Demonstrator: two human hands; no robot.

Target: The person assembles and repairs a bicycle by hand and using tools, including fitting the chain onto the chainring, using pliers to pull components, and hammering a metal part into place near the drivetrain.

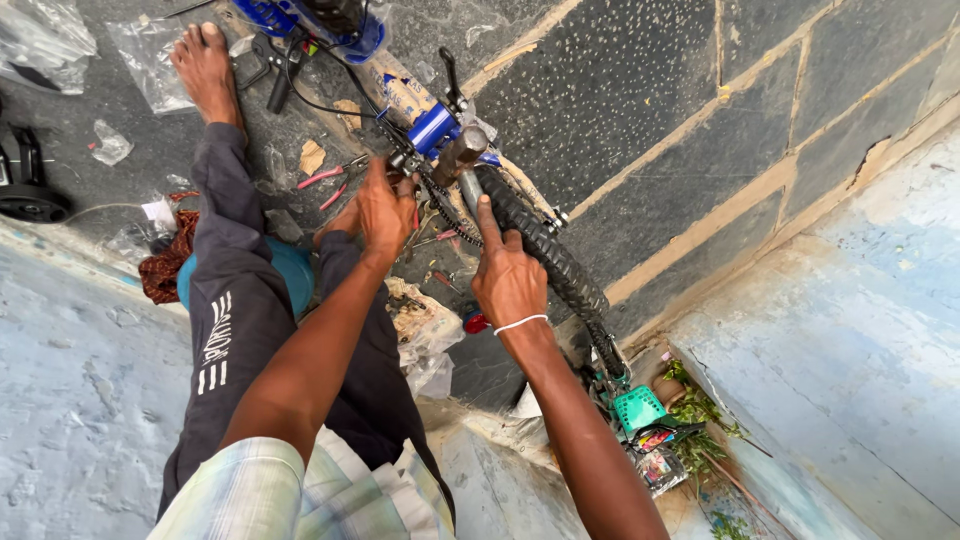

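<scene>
The bike wheel lay on the floor in front of the seated person, its black knobbly tyre running as a long arc from the blue frame at upper left down toward a green basket at lower right. The right hand rested on the tyre, fingers spread along it and pointing up toward the frame. The left hand was closed around a small part by the chain, just left of the wheel; what it gripped I could not tell. Both hands sat near the wheel's upper end, the right one touching it. Pink-handled pliers lay just left of the left hand, a bare foot farther off.
</scene>
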